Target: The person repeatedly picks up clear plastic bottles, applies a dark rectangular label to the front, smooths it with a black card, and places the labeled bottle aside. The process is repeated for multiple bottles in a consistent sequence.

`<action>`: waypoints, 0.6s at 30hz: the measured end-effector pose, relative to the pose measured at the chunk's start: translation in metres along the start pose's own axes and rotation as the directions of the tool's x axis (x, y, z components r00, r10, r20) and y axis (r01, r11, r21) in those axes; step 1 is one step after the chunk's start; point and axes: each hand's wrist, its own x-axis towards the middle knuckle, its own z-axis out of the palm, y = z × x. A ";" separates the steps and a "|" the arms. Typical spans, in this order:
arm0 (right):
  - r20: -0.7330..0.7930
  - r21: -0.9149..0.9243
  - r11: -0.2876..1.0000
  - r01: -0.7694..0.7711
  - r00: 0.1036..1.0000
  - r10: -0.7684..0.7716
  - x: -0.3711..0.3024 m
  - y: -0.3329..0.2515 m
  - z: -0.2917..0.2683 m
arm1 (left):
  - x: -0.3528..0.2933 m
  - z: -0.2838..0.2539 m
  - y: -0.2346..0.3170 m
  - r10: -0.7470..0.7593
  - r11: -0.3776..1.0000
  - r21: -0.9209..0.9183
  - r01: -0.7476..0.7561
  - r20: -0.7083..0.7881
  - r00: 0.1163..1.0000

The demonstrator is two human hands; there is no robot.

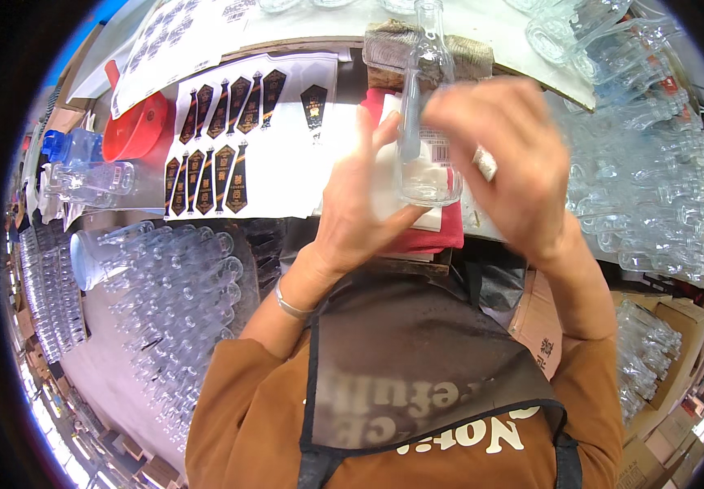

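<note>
A clear glass bottle is tilted in front of me, its neck pointing away and its round base toward me. My left hand is closed around its lower left side, with the thumb by the base. On the bottle's right, my right hand is bent toward the glass and smeared by motion. Whether its fingers touch the bottle or pinch something is not clear. Beneath lies a red cloth pad with white material on it. Beside my left hand is a white sheet of dark tie-shaped labels.
A worn, cloth-wrapped block stands behind the bottle. Many glass bottles crowd the right side, and more bottles lie lower left. At left are a red plastic basin and a blue-capped container. An open carton of bottles sits lower right.
</note>
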 end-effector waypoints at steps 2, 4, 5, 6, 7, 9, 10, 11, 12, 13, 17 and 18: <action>0.114 -0.010 1.000 -0.030 0.993 0.030 0.002 0.005 0.004 | 0.005 0.000 0.001 -0.014 0.999 -0.045 0.014 0.004 1.000; 0.432 0.185 0.974 -0.130 0.901 0.038 0.004 -0.026 -0.001 | 0.002 0.003 0.001 -0.063 0.994 -0.086 0.068 0.051 0.997; 0.358 0.122 0.979 -0.166 0.927 0.113 0.009 -0.013 0.003 | -0.001 0.002 0.001 -0.083 0.993 -0.079 0.088 0.076 0.994; 0.278 0.062 0.976 -0.207 0.943 0.182 0.017 0.016 0.010 | -0.004 0.000 0.001 -0.091 0.995 -0.027 0.095 0.103 0.990; 0.193 -0.013 0.967 -0.256 0.948 0.254 0.022 0.038 0.008 | -0.004 0.003 0.001 -0.092 0.996 0.007 0.092 0.131 0.987; -0.116 -0.084 0.956 -0.280 0.956 0.269 0.033 0.057 -0.004 | -0.004 0.003 -0.001 -0.088 0.995 -0.024 0.092 0.128 0.988; -0.070 -0.052 0.987 -0.155 0.986 0.152 0.022 0.049 0.002 | -0.003 0.003 -0.002 -0.094 0.994 -0.039 0.100 0.141 0.985; -0.027 -0.005 1.000 -0.031 0.999 0.030 0.004 0.030 0.012 | -0.005 0.002 -0.004 -0.107 0.992 -0.047 0.115 0.155 0.982; 0.140 0.139 0.990 -0.034 0.990 0.015 -0.006 0.005 0.010 | -0.005 -0.001 -0.006 -0.080 0.995 -0.049 0.089 0.165 0.983; 0.200 0.290 0.953 -0.082 0.979 0.024 -0.006 -0.012 0.002 | -0.005 -0.001 -0.007 -0.099 0.993 -0.056 0.108 0.136 0.986; 0.067 0.201 0.839 -0.505 0.862 0.503 0.015 0.060 -0.005 | -0.002 -0.004 -0.004 -0.130 0.982 -0.114 0.148 0.158 0.979; -0.013 0.126 0.918 -0.376 0.925 0.380 0.012 0.061 -0.005 | -0.001 -0.005 -0.005 -0.129 0.981 -0.122 0.151 0.167 0.978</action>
